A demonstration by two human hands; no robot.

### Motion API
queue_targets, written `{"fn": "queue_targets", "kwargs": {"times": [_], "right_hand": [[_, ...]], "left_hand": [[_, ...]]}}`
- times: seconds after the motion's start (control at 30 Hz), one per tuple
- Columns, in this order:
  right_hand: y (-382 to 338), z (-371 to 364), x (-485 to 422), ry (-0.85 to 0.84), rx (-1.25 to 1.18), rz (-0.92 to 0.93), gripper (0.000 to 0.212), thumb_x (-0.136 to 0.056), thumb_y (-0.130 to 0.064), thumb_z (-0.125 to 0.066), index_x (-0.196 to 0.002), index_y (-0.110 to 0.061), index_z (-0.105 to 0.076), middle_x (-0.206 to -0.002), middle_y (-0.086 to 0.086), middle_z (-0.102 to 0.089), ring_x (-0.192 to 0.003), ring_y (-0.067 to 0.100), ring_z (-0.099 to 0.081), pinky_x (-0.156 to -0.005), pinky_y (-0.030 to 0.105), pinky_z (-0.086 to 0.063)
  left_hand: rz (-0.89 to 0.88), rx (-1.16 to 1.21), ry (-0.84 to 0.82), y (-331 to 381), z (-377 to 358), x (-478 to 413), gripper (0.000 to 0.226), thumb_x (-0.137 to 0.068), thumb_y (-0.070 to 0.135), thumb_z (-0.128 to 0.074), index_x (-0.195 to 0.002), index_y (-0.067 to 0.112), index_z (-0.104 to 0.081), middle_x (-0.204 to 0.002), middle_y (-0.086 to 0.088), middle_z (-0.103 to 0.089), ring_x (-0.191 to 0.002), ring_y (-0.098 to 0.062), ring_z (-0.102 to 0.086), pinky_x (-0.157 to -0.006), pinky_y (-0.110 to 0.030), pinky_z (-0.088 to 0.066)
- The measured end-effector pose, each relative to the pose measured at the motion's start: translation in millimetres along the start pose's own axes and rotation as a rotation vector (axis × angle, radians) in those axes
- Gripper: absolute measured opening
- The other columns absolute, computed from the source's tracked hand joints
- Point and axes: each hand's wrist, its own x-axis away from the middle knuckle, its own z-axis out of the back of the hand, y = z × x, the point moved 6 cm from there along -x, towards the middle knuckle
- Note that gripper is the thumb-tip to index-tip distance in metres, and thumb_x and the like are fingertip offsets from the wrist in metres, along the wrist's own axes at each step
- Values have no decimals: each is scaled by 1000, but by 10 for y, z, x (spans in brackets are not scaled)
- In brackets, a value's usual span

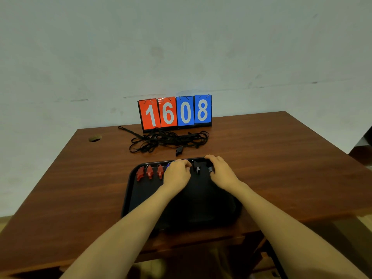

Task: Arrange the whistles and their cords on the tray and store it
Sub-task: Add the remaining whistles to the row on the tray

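Observation:
A black tray (141,200) lies on the brown table near its front edge. Three red whistles (150,172) stand in a row along the tray's far rim, with a blue whistle (168,164) partly hidden under my left hand (178,174). A black whistle (196,168) lies between my hands. My right hand (220,171) rests at the tray's far right corner, its fingers curled on another black whistle (210,169). One more black whistle (178,151) lies on the table beyond the tray, next to a tangled heap of black cords (167,138).
A flip scoreboard (175,112) reading 1608 stands at the table's back edge against the pale wall. A round cable hole (95,138) is in the table's far left. The table (281,168) drops off on the right to a dark floor area.

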Motion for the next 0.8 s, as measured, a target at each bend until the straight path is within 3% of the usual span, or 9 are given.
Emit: {"fn": "queue_targets", "kwargs": {"times": [0.17, 0.33, 0.53, 0.7, 0.8], "right_hand": [[142, -69, -244, -124, 77, -70, 58, -89, 7, -42, -139, -22, -39, -132, 11, -39, -110, 34, -51, -90, 43, -49], [210, -240, -431, -269, 169, -41, 58, -91, 11, -40, -141, -18, -39, -142, 12, -30, -105, 32, -51, -77, 29, -41], [275, -235, -545, -304, 90, -25, 59, -89, 0, -52, -143, -21, -37, -142, 9, -34, -124, 29, -44, -85, 28, -41], [339, -226, -601, -273, 51, -1, 56, -89, -8, -61, -139, -21, -41, -134, 7, -41, -100, 18, -52, -86, 26, -44], [337, -242, -598, -263, 21, 21, 56, -88, -13, -65, -139, -21, -43, -132, 4, -42, -100, 18, -54, -90, 28, -47]], "left_hand": [[30, -127, -22, -255, 27, -380, 31, -94, 15, -47, -122, 15, -59, -127, -8, -53, -115, -27, -50, -93, -40, -48], [80, -139, -64, -386, -43, -784, 42, -95, 14, -46, -136, 16, -45, -139, -12, -41, -125, -31, -41, -100, -43, -43], [79, -189, -132, -471, -237, -1115, 47, -96, 13, -42, -143, 19, -37, -144, -15, -35, -129, -35, -36, -99, -45, -40], [76, -219, -159, -551, -399, -1241, 46, -97, 12, -41, -143, 18, -37, -142, -17, -36, -127, -37, -38, -97, -46, -41], [63, -228, -116, -557, -422, -1267, 44, -97, 11, -45, -140, 14, -38, -134, -19, -45, -121, -37, -43, -93, -45, -43]]}}
